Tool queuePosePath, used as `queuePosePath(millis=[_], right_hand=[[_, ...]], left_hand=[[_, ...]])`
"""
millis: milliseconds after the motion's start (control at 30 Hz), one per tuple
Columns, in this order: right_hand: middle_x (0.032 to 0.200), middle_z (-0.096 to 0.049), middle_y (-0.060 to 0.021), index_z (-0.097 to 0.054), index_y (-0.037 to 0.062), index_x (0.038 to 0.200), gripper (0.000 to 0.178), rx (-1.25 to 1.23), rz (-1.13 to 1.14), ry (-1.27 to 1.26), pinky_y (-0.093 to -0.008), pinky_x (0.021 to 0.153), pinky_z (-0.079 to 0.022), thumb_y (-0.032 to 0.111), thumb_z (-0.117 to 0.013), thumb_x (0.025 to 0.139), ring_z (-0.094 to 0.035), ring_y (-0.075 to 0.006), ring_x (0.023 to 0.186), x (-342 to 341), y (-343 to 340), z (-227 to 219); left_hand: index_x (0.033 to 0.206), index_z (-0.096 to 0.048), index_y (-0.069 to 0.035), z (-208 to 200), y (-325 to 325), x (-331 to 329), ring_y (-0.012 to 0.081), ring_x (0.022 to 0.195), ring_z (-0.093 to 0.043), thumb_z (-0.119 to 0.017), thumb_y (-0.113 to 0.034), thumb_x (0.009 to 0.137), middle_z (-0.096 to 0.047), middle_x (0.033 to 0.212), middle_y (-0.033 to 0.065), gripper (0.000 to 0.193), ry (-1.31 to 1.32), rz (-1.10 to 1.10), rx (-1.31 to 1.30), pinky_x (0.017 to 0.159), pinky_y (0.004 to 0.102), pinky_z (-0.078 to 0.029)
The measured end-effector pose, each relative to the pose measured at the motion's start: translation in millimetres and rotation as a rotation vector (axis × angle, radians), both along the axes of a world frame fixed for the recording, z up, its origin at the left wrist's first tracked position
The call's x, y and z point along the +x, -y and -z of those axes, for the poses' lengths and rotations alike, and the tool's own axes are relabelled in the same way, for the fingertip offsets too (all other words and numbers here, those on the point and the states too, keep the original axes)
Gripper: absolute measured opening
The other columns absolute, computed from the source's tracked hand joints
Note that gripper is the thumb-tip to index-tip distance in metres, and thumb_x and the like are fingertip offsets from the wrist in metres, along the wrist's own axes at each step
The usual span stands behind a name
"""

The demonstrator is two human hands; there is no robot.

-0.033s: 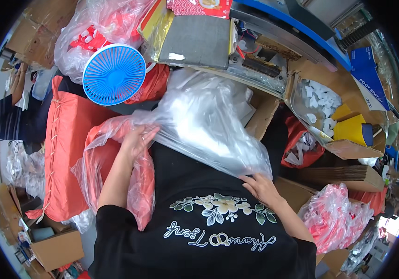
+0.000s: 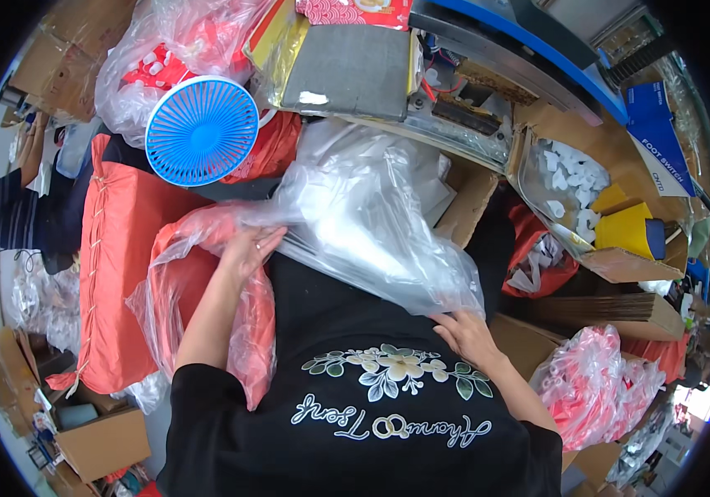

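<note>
Both hands, left hand (image 2: 247,248) and right hand (image 2: 464,331), gripping opposite edges of clear plastic bag (image 2: 363,224), clutter crowding close.

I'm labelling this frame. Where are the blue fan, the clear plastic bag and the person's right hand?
blue fan (image 2: 201,131), head view, centre of its round grille.
clear plastic bag (image 2: 363,215), head view, middle of the crumpled film.
right hand (image 2: 464,331), head view, back of the hand.

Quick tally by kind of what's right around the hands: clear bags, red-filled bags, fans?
Clear plastic bag, gripped by left hand and right hand: 1
Bags with red contents: 2 (under the left forearm; lower right)
Blue fan: 1
Total: 4
</note>
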State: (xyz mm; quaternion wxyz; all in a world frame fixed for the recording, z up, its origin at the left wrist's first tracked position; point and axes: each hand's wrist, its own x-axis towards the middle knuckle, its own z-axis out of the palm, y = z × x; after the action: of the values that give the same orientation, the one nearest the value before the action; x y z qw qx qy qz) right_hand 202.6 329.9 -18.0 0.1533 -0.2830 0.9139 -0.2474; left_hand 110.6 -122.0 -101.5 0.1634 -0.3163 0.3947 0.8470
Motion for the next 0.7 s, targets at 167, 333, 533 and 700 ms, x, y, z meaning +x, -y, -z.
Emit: queuePosePath(millis=[167,333,533,700], right_hand=[[0.116,-0.058,-0.0199,-0.069,0.0031,0.095,0.012,-0.121,0.233,-0.196,-0.0454,0.094,-0.042,0.012,-0.067,0.086,-0.056,-0.0389,0.108,7.0,-16.9,38.1],[0.112,-0.064,-0.0185,-0.070,0.0023,0.094,0.013,0.067,0.261,-0.252,-0.0447,0.099,-0.039,0.011,-0.066,0.085,-0.055,-0.0376,0.113,-1.7,-34.1,61.0],[0.088,-0.068,-0.0096,-0.063,0.0012,0.095,0.026,-0.557,0.925,0.459,-0.0285,0.057,-0.055,0.026,-0.055,0.098,-0.069,-0.0197,0.073,-131.8,-54.7,103.1],[0.086,-0.068,-0.0094,-0.065,-0.0011,0.099,0.032,-0.556,1.108,0.420,-0.0252,0.050,-0.052,0.030,-0.058,0.096,-0.065,-0.0165,0.056,-200.3,-76.9,113.7]], left_hand=[[0.106,-0.067,-0.001,103.1,-5.0,-33.6,0.0207,0.078,-0.066,-0.059,-0.031,0.093,-0.069,0.093,0.0061,0.034,-0.258,0.034,-0.512,0.072,0.0336,-0.053],[0.128,-0.054,0.001,96.0,-53.7,-107.7,0.0228,0.108,-0.060,-0.066,-0.057,0.082,-0.062,0.119,0.0138,0.076,-0.052,0.248,-0.695,0.092,0.0359,-0.048],[0.116,-0.065,0.000,103.0,-36.4,-169.3,0.0326,0.121,-0.058,-0.058,-0.074,0.074,-0.063,0.123,0.0211,0.085,0.183,0.507,-1.276,0.099,0.0422,-0.046],[0.114,-0.067,-0.005,51.3,-67.8,-209.6,0.0340,0.115,-0.061,-0.060,-0.070,0.075,-0.064,0.120,0.0224,0.076,0.218,0.557,-1.543,0.097,0.0431,-0.048]])
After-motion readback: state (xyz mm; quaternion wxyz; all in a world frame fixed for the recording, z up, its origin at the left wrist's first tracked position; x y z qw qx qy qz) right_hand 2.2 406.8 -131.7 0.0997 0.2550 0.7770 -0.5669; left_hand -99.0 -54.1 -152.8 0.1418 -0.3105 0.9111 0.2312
